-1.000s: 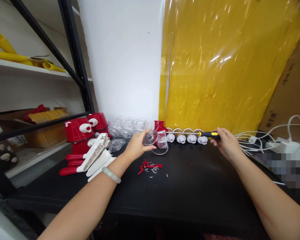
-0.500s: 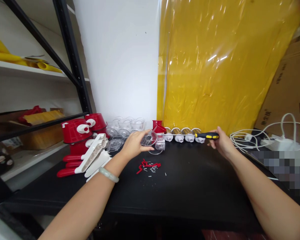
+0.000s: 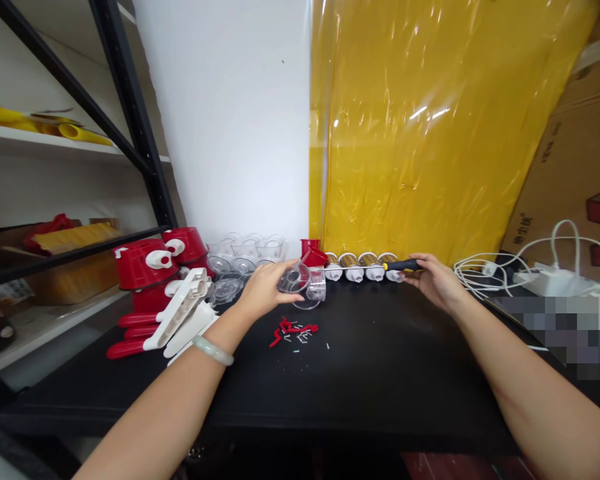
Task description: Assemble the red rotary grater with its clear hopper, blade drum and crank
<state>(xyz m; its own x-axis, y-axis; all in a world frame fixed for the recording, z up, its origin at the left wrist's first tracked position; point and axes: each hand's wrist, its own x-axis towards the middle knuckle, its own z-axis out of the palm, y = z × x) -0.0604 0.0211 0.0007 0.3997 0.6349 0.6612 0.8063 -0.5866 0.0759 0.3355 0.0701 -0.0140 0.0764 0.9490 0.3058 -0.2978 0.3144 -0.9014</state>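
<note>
My left hand (image 3: pixel 265 291) is closed round a clear plastic housing (image 3: pixel 303 285) lifted a little above the black table (image 3: pixel 380 373). My right hand (image 3: pixel 433 280) grips the black and yellow handle of a screwdriver (image 3: pixel 380 267), whose thin shaft runs left to the clear housing. Small red clips and tiny white pins (image 3: pixel 294 329) lie scattered on the table just below the housing. A green bangle (image 3: pixel 211 349) circles my left wrist.
Red and white plastic parts (image 3: pixel 155 287) are piled at the left by a black shelf frame (image 3: pixel 125 107). Clear cups (image 3: pixel 245 250) and a row of white-capped drums (image 3: pixel 357 265) line the back. White cables (image 3: pixel 505 270) lie at right, before yellow film (image 3: pixel 430 127).
The view has shifted, so everything sits further left and slightly lower. My right hand has slid left with the screwdriver, closing toward the clear housing; my left hand keeps its hold.
</note>
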